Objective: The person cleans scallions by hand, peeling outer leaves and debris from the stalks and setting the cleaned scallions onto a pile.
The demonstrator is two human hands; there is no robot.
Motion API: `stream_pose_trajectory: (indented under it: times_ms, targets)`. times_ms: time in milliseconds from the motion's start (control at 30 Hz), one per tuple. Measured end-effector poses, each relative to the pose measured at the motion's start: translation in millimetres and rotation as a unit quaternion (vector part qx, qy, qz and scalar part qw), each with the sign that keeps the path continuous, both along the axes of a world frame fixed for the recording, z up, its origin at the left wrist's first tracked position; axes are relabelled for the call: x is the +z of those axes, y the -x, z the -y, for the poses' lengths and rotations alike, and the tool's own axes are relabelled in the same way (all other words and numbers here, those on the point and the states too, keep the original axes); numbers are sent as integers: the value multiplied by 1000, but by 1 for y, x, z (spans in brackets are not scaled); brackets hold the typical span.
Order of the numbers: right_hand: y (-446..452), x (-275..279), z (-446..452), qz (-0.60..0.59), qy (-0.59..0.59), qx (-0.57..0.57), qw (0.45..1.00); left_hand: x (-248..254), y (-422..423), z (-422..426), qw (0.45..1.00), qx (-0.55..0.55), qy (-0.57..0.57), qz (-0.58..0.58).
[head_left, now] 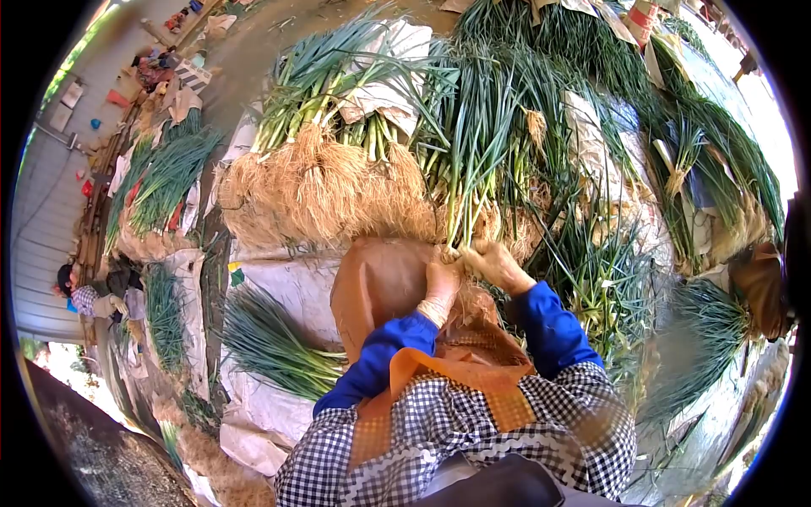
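My left hand [441, 281] is closed round the lower ends of a few green onions [466, 182], whose leaves point away from me. Beside it, nearly touching, my right hand [496, 265] has its fingers bent at the same stem ends. Both hands are above a brown apron [380, 283] over my lap. Just beyond my left hand lies a large pile of onions with bushy tan roots [325, 190] facing me. The fingertips and the root ends between them are too small to make out clearly.
A bundle of trimmed green onions [283, 342] lies on a white sheet [287, 287] at the left. Loose leaves [596, 279] are heaped at the right. More onions [169, 169] stand in piles further left, near a seated person [84, 296]. Another pile [718, 177] is at the far right.
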State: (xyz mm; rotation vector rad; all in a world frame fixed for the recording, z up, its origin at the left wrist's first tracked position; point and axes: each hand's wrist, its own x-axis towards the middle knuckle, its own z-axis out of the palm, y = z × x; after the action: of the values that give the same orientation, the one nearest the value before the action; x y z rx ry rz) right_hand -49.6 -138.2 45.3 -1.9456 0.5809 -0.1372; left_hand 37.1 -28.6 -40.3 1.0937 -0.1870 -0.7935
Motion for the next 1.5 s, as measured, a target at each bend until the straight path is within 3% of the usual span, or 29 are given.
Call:
stream_pose_trajectory:
  times_ms: [33,67,100,167,200,267,333,367,467,533,600,667,733,767,833,900,933,967,1067,1167,1200,1233,1300,1367,1400,1433,1467,1500]
  targets:
    - [18,16,-9,-21,-122,34,992,-18,-3,-3,998,3,39,-54]
    - [42,10,-5,-53,-195,88,975,-27,-9,-2,999,-23,-27,-23]
    - [72,4,6,-84,-267,142,950,-27,-15,-4,990,-59,-1,-127]
    - [118,-10,27,-181,-252,183,933,-7,-22,-4,961,-90,15,-262]
    - [156,-42,44,-57,137,364,919,-18,-27,-5,947,-140,16,-288]
    - [178,-106,67,71,505,468,722,14,-28,-5,931,-203,60,-296]
    - [158,-148,95,-220,420,418,775,41,-26,1,903,-223,116,-348]
    - [149,-155,109,-357,358,382,774,65,-25,2,913,-213,79,-340]
    - [36,-34,95,-175,305,-29,936,43,-48,-3,876,-328,163,-314]
    - [-16,-19,108,-146,253,-120,949,56,-62,0,875,-326,212,-290]
    - [-50,-34,122,-172,285,-89,939,98,-60,0,906,-262,224,-247]
    - [-66,-66,127,-163,283,-80,942,109,-61,2,937,-209,203,-195]
    - [-63,-65,131,-122,208,-79,967,100,-64,6,965,-170,157,-124]
    - [-44,-53,127,-31,224,-10,974,83,-64,7,978,-145,121,-85]
    - [-13,-33,114,5,27,-41,999,62,-53,-1,955,-113,135,-238]
    - [18,-45,106,67,-215,-74,972,36,-39,-5,961,-112,108,-226]
    - [28,-20,90,55,-258,-94,960,44,-27,1,968,-107,63,-220]
    - [33,-25,81,101,-307,-88,942,52,-9,5,961,-96,4,-258]
    - [29,-53,52,130,-335,-105,927,21,18,7,939,-195,-24,-283]
    - [20,-55,19,139,-251,-143,947,6,40,20,969,-100,-24,-225]
    - [22,-48,13,114,-125,-152,974,12,35,14,957,-121,-51,-259]
    - [27,-33,8,28,104,-130,986,1,33,16,969,-77,-14,-236]
    - [43,-29,1,48,1,-155,987,-1,33,15,990,-62,-12,-129]
    - [81,-18,9,28,-97,-269,958,16,23,9,970,-68,-55,-225]
    - [107,-22,21,24,-97,-310,945,12,18,10,939,-76,18,-335]
    - [134,-20,34,-83,29,-307,948,-9,15,9,938,-88,56,-329]
    - [174,-52,54,-237,248,-163,925,-8,16,8,957,-92,22,-273]
    - [172,-46,55,-240,249,-165,924,-7,19,7,971,-97,-13,-217]
